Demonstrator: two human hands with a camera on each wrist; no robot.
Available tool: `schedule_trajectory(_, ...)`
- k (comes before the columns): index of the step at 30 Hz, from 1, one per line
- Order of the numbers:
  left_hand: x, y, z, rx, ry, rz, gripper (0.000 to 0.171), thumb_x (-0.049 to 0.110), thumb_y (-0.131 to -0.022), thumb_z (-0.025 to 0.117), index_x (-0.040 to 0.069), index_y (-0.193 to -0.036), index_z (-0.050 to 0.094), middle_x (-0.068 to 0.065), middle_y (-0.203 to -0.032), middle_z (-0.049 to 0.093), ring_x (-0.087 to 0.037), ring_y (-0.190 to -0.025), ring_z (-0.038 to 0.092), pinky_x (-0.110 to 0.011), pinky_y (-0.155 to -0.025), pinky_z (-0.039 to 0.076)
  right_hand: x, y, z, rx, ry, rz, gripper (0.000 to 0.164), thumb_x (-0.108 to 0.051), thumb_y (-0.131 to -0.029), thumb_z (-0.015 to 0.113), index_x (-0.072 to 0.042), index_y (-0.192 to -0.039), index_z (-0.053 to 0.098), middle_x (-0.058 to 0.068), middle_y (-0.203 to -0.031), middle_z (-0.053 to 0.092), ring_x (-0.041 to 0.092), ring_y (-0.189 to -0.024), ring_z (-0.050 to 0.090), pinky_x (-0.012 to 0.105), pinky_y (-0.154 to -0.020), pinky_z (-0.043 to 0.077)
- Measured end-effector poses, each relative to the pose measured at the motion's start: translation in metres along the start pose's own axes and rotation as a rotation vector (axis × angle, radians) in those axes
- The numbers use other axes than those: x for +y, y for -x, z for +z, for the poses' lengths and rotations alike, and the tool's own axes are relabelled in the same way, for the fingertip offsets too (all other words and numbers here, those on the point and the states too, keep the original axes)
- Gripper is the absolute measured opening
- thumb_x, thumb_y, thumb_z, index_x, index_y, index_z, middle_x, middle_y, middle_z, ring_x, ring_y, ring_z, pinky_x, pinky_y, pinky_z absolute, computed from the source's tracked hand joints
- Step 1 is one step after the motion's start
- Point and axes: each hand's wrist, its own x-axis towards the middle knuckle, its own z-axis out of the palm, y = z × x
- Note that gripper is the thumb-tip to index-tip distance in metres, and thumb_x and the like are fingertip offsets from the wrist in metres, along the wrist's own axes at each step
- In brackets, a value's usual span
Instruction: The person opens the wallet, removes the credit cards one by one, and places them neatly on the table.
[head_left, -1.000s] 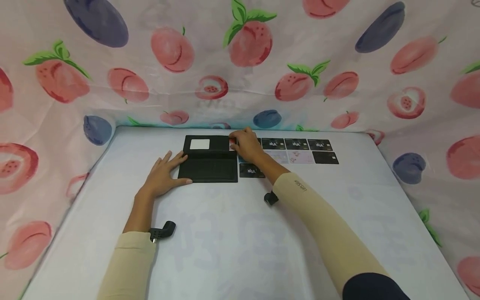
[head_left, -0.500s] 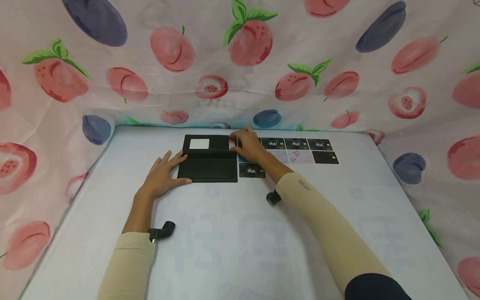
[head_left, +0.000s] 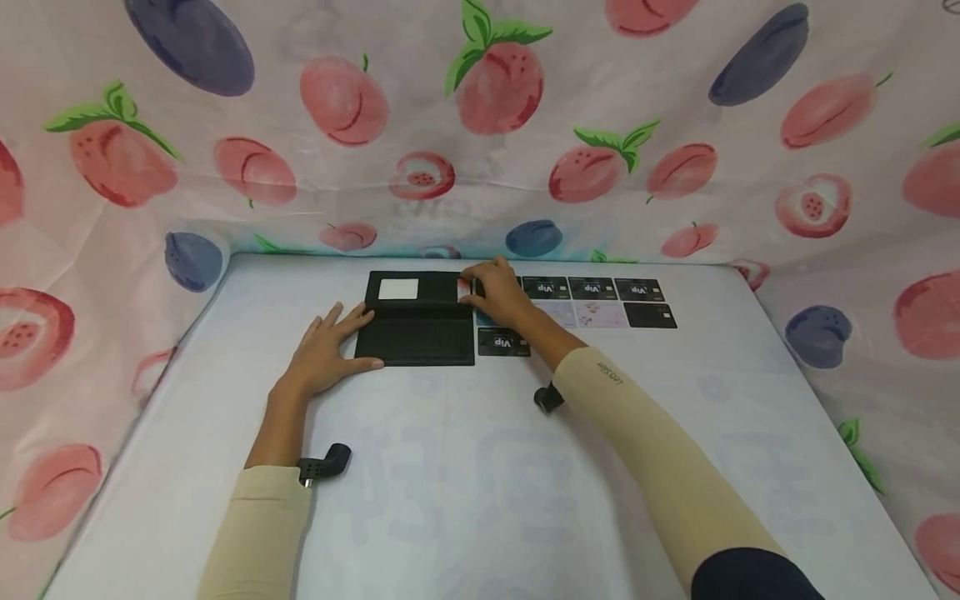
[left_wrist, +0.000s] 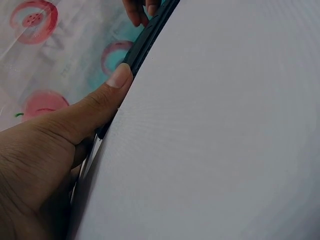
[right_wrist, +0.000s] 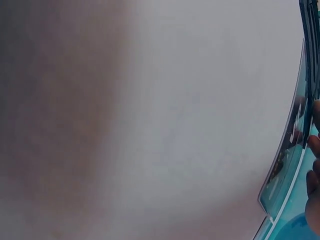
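Note:
A black wallet (head_left: 416, 340) lies unfolded at the back of the table, a white window in its upper panel. My left hand (head_left: 321, 354) is spread at its left side, fingers straight, with fingertips and thumb on the edge. The left wrist view shows that thumb (left_wrist: 117, 80) along the wallet's front edge. At the upper right corner my right hand (head_left: 497, 292) pinches a reddish card (head_left: 463, 289) between thumb and fingers; most of the card is hidden. In the right wrist view, fingertips (right_wrist: 315, 145) are right at the wallet's edge (right_wrist: 310, 45).
To the right lie rows of cards: black Vip cards (head_left: 592, 288) at the back, pale patterned cards (head_left: 602, 314) and a plain black card (head_left: 651, 315) before them. Another Vip card (head_left: 501, 341) lies in front. A fruit-print sheet (head_left: 480, 192) hangs behind the white table (head_left: 450, 483).
My right wrist and forearm have shifted slightly to the right, while the fingers stay at the wallet's corner. My left hand and the wallet keep their places.

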Motion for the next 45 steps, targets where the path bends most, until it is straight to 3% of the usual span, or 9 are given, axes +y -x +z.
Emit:
schedule_trajectory(8,0.001,0.0,0.0,-0.002,-0.003,0.002,0.098,0.055,-0.088,0.082,0.017,-0.165,0.036,-0.007,-0.175,0.02,-0.036,-0.161,0.002,-0.054,-0.129,-0.004,0.009,0.0,-0.003,-0.052,0.055,-0.004,0.053,-0.035,-0.102,0.072,-0.009,-0.146,0.061,0.01,-0.147,0.06,0.032,-0.127,0.045,0.05,-0.113,0.035)
schedule_trajectory(20,0.0,0.0,0.0,0.001,-0.007,-0.004,0.097,0.054,-0.088,0.082,0.017,-0.166,0.036,-0.007,-0.175,0.019,-0.037,-0.161,0.002,-0.056,-0.128,-0.003,0.017,0.007,-0.011,-0.053,0.029,-0.045,0.049,-0.031,-0.102,0.073,-0.008,-0.144,0.063,0.012,-0.147,0.06,0.034,-0.129,0.045,0.054,-0.115,0.033)
schedule_trajectory(25,0.0,0.0,0.0,0.005,-0.01,-0.015,0.097,0.053,-0.088,0.082,0.018,-0.166,0.036,-0.006,-0.175,0.019,-0.037,-0.161,0.002,-0.059,-0.128,-0.002,0.023,0.012,-0.016,-0.041,0.011,-0.052,0.045,-0.028,-0.102,0.073,-0.007,-0.141,0.065,0.014,-0.146,0.061,0.036,-0.131,0.044,0.056,-0.118,0.03)
schedule_trajectory(38,0.002,0.001,-0.002,0.001,-0.01,-0.014,0.097,0.054,-0.089,0.082,0.017,-0.166,0.036,-0.007,-0.175,0.019,-0.037,-0.161,0.001,-0.06,-0.128,-0.003,0.047,0.029,-0.027,0.018,-0.027,-0.07,0.042,-0.023,-0.099,0.077,-0.003,-0.135,0.069,0.017,-0.14,0.065,0.036,-0.125,0.05,0.053,-0.109,0.035)
schedule_trajectory(45,0.003,0.002,-0.001,-0.001,-0.006,-0.001,0.096,0.053,-0.089,0.082,0.016,-0.165,0.036,-0.008,-0.175,0.02,-0.037,-0.161,0.002,-0.059,-0.128,-0.003,0.06,0.049,-0.03,0.073,-0.09,-0.106,0.038,-0.016,-0.095,0.081,0.001,-0.129,0.071,0.019,-0.131,0.069,0.036,-0.122,0.056,0.053,-0.103,0.036)
